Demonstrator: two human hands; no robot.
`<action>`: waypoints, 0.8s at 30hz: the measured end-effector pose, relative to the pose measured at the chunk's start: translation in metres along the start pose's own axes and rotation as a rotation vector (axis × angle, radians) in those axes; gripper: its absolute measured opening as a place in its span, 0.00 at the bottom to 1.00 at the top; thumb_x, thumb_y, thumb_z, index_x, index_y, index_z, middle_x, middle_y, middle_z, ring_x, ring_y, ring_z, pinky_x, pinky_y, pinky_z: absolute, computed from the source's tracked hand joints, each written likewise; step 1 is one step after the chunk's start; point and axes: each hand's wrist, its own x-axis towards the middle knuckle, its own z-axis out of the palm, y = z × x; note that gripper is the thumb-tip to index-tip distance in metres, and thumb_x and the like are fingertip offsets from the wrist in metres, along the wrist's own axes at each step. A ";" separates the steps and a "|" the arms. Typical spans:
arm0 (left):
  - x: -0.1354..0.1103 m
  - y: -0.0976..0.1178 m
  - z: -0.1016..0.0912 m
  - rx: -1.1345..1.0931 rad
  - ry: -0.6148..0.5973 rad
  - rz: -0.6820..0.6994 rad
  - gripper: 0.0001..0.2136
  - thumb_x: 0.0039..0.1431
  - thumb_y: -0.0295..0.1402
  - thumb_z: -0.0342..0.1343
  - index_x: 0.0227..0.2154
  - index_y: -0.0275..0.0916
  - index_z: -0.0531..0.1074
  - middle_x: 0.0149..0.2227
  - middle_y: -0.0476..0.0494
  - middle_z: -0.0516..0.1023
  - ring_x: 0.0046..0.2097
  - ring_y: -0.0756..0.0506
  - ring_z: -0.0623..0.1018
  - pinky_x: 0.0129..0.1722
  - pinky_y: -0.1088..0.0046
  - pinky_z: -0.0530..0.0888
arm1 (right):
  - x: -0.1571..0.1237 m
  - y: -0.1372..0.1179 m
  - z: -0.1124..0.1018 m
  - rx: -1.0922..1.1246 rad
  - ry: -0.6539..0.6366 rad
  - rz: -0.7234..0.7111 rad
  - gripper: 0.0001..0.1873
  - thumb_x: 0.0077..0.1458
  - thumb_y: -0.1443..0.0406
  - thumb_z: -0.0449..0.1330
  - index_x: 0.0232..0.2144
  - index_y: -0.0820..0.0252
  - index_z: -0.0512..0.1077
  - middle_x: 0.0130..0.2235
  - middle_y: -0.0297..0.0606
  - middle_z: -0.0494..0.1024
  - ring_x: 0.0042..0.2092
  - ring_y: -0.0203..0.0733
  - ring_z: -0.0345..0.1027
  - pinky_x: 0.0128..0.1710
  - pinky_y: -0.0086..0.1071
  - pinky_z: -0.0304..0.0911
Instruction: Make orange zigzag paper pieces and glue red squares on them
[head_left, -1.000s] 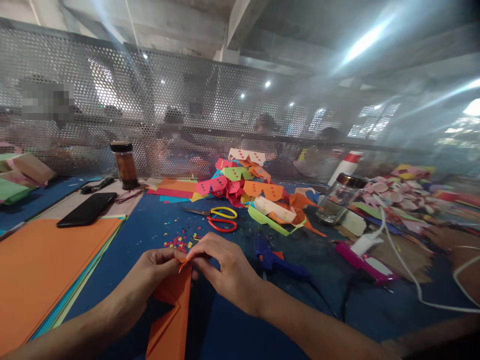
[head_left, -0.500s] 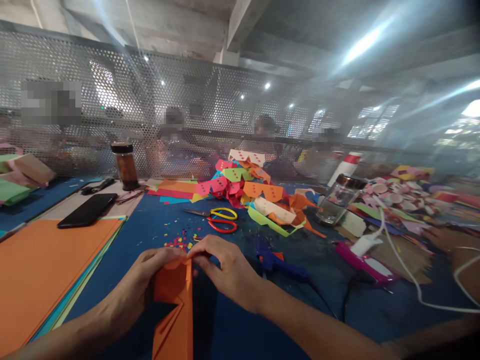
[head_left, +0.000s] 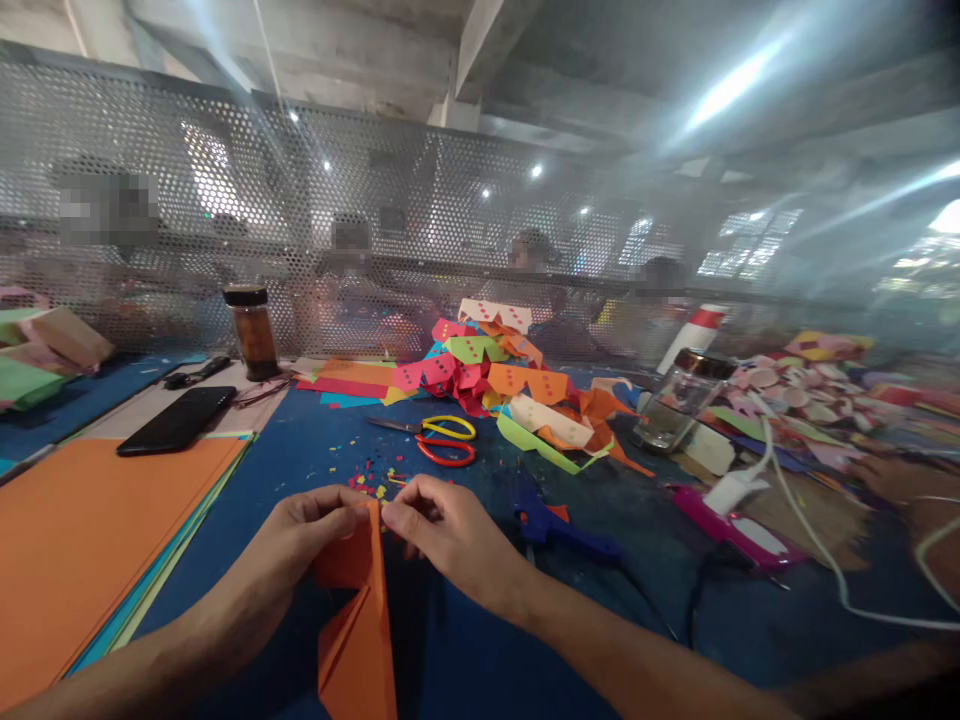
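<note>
A folded strip of orange paper (head_left: pixel 356 640) stands up from the blue table, its top end level with my fingertips. My left hand (head_left: pixel 300 535) pinches that top end between thumb and forefinger. At the strip's right top corner, my right hand (head_left: pixel 450 535) has thumb and forefinger closed together on the edge. Its other fingers curl underneath, partly hidden. Beyond my hands lie scissors (head_left: pixel 442 440) with one yellow and one red handle, among small coloured paper scraps (head_left: pixel 364 475). A blue glue gun (head_left: pixel 559 525) rests right of my right hand.
A pile of coloured paper cutouts (head_left: pixel 480 365) sits at the back. Orange sheets (head_left: pixel 120 540), a black phone (head_left: pixel 176 420) and a brown-filled jar (head_left: pixel 255 335) are left. A glass jar (head_left: pixel 679 405) and pink power strip (head_left: pixel 735 530) with a white cable are right.
My right fingers have moved off the top of the fold, slightly right and down, to its corner. The top of the orange strip has shifted a little, and the left thumb now lies across it.
</note>
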 end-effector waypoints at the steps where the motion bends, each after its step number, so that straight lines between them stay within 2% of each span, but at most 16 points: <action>1: 0.001 0.000 0.000 0.000 0.003 0.003 0.18 0.42 0.47 0.72 0.26 0.37 0.78 0.23 0.50 0.76 0.24 0.52 0.72 0.24 0.79 0.67 | 0.000 0.001 0.001 0.017 -0.025 0.024 0.16 0.62 0.54 0.59 0.32 0.61 0.72 0.28 0.32 0.73 0.29 0.36 0.67 0.30 0.29 0.60; 7: 0.002 -0.002 0.000 -0.015 -0.021 0.006 0.16 0.42 0.45 0.72 0.25 0.37 0.78 0.23 0.50 0.76 0.24 0.52 0.71 0.25 0.79 0.65 | 0.000 0.002 0.004 0.080 -0.072 0.083 0.15 0.56 0.55 0.64 0.27 0.60 0.71 0.24 0.29 0.70 0.27 0.34 0.62 0.27 0.28 0.54; 16: 0.003 -0.003 -0.001 0.044 -0.048 0.028 0.19 0.45 0.50 0.69 0.24 0.37 0.77 0.23 0.46 0.79 0.25 0.50 0.72 0.25 0.76 0.63 | -0.001 0.002 0.006 0.126 -0.117 0.113 0.10 0.56 0.60 0.64 0.28 0.60 0.71 0.24 0.31 0.72 0.27 0.34 0.64 0.28 0.29 0.56; 24: 0.001 -0.006 -0.003 0.048 -0.072 0.053 0.19 0.50 0.48 0.68 0.23 0.36 0.76 0.21 0.48 0.75 0.24 0.52 0.69 0.26 0.77 0.63 | 0.000 0.005 0.007 0.190 -0.138 0.151 0.15 0.53 0.56 0.67 0.27 0.61 0.72 0.24 0.31 0.73 0.27 0.35 0.65 0.28 0.29 0.57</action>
